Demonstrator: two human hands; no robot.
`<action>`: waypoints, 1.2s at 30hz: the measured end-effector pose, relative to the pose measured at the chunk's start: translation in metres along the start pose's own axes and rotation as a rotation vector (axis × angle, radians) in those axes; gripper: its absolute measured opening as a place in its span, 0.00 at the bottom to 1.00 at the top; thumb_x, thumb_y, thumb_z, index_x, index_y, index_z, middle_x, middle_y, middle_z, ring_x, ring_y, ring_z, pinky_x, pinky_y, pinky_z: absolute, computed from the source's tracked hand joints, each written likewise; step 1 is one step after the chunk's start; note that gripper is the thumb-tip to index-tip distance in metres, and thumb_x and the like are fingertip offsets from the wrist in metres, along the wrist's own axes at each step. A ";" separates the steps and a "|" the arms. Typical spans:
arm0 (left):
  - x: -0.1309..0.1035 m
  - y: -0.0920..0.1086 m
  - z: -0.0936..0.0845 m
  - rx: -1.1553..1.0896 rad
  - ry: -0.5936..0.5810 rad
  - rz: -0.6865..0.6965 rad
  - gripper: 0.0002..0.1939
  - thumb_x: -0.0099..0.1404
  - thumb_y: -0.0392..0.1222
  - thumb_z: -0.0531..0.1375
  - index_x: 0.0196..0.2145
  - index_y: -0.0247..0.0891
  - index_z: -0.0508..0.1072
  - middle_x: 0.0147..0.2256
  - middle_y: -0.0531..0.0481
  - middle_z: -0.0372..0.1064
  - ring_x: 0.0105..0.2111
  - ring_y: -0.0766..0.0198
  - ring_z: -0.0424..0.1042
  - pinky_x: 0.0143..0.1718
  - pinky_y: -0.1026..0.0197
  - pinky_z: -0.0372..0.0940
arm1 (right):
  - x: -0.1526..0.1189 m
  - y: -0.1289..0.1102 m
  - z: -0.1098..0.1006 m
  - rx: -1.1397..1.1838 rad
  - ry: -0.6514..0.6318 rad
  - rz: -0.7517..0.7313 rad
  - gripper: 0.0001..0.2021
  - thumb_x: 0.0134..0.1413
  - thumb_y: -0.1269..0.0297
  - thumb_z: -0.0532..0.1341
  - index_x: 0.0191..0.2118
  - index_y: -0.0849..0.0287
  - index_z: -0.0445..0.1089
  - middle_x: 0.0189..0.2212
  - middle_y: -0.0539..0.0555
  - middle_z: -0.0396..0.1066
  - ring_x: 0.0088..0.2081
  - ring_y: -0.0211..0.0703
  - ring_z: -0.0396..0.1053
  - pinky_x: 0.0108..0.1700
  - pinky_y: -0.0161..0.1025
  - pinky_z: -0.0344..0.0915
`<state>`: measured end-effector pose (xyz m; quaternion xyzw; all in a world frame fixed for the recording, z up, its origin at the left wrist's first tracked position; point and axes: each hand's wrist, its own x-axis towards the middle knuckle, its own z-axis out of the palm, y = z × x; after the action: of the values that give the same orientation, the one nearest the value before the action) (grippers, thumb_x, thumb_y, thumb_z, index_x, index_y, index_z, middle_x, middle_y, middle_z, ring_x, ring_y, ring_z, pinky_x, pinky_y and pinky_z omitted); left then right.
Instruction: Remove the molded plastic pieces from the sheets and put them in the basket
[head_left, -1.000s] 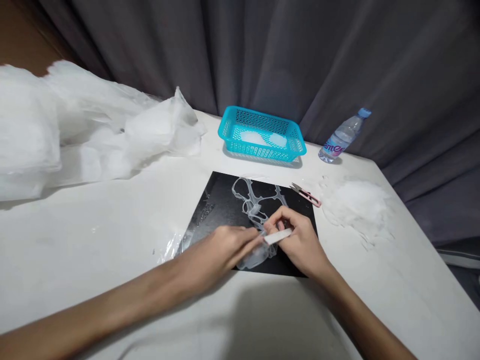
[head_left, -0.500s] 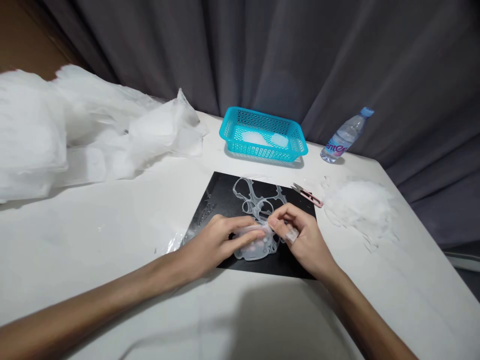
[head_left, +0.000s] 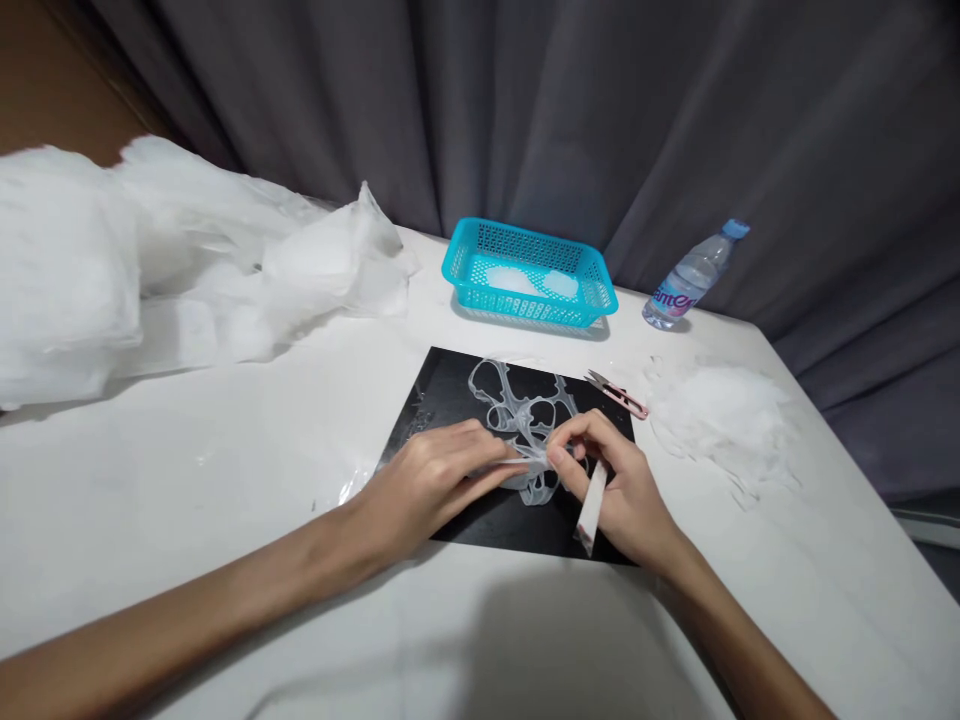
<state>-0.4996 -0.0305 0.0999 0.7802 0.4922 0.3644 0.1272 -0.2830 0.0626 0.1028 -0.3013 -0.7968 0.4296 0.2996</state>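
Observation:
A translucent white sheet with cut-out openings (head_left: 510,412) lies partly on a black mat (head_left: 420,400), its near part raised between my hands. My left hand (head_left: 439,480) pinches a flattened edge of the film between thumb and fingers. At the right, my right hand (head_left: 611,480) holds the same film by thumb and forefinger close to the left fingertips. A narrow whitish strip (head_left: 592,508) sticks out from under the right hand's fingers; its far end is hidden.
Pink-handled snips (head_left: 619,393) lie at the mat's right corner. Behind are a blue basket (head_left: 529,300) with two white pieces and a water bottle (head_left: 686,285). White sheets (head_left: 187,260) pile up at left, white scraps (head_left: 731,415) at right.
The near part of the film has tilted from showing its broad face to nearly edge-on. My right hand has turned slightly, and the whitish strip now shows at full length below its fingers.

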 end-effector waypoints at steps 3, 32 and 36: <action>-0.001 -0.002 -0.002 -0.007 0.003 0.057 0.11 0.79 0.38 0.54 0.45 0.36 0.77 0.37 0.46 0.78 0.37 0.61 0.76 0.38 0.61 0.70 | -0.001 0.001 -0.001 0.024 -0.014 -0.052 0.04 0.68 0.64 0.61 0.38 0.54 0.69 0.35 0.50 0.69 0.37 0.42 0.63 0.43 0.41 0.62; 0.011 -0.042 -0.019 0.129 0.031 -0.540 0.20 0.75 0.61 0.53 0.42 0.41 0.70 0.36 0.51 0.72 0.37 0.55 0.73 0.41 0.55 0.65 | 0.019 0.022 0.047 -0.499 0.033 0.015 0.32 0.61 0.51 0.67 0.65 0.62 0.64 0.43 0.59 0.73 0.47 0.58 0.69 0.52 0.55 0.70; 0.012 -0.039 -0.025 -0.001 -0.027 -0.546 0.19 0.76 0.60 0.52 0.43 0.43 0.71 0.38 0.52 0.73 0.37 0.57 0.73 0.41 0.56 0.65 | 0.024 0.012 0.049 -0.455 0.019 -0.053 0.06 0.67 0.64 0.61 0.44 0.57 0.75 0.36 0.55 0.75 0.43 0.52 0.68 0.45 0.45 0.68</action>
<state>-0.5398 -0.0050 0.1013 0.6235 0.6822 0.3066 0.2277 -0.3319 0.0615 0.0755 -0.3442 -0.8779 0.2279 0.2427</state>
